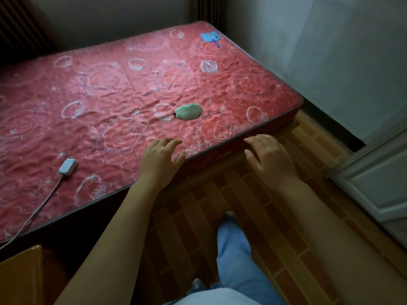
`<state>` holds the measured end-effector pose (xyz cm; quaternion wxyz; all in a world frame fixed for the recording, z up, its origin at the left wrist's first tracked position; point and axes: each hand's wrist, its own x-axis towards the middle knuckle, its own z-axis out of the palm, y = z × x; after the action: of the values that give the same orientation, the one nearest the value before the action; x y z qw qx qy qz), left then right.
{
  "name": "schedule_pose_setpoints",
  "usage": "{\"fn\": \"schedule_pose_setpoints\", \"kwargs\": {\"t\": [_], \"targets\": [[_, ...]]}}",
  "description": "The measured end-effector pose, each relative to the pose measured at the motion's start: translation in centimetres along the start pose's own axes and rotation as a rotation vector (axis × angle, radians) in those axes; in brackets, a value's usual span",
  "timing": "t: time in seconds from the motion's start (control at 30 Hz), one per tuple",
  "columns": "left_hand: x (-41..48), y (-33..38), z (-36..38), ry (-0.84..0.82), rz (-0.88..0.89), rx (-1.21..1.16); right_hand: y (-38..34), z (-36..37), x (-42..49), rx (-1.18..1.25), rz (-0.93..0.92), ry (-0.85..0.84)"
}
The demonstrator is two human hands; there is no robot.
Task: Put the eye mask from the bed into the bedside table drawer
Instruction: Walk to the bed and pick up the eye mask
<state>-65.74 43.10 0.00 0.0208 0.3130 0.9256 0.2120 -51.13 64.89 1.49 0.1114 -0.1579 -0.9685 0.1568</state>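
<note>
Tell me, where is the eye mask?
The eye mask lies on the red bed, near its front right corner, just beyond the left hand.

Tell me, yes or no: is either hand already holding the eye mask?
No. The eye mask lies alone on the bed, with the left hand and right hand both empty, short of it.

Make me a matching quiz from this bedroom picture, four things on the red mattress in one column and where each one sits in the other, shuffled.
Things:
1. pale green cloud-shaped eye mask
2. blue paper fan
3. clear plastic packet
4. white box on a cord

Places:
A. far corner of the red quilted mattress
B. left part, near the front edge
C. just beyond the left hand
D. right side, between the fan and the mask

Pairs: 1-C, 2-A, 3-D, 4-B
</note>
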Motion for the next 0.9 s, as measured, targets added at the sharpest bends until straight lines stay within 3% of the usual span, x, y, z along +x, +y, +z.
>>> {"fn": "schedule_pose_setpoints", "kwargs": {"t": [0.5,0.9], "targets": [[24.1,-0.1,1.9,0.028,-0.220,0.014,8.3,2.7,27.7,0.014,-0.182,-0.159],[29.5,-2.7,2.8,0.030,-0.368,0.050,9.2,6.1,37.7,0.055,-0.292,-0.258]]}}
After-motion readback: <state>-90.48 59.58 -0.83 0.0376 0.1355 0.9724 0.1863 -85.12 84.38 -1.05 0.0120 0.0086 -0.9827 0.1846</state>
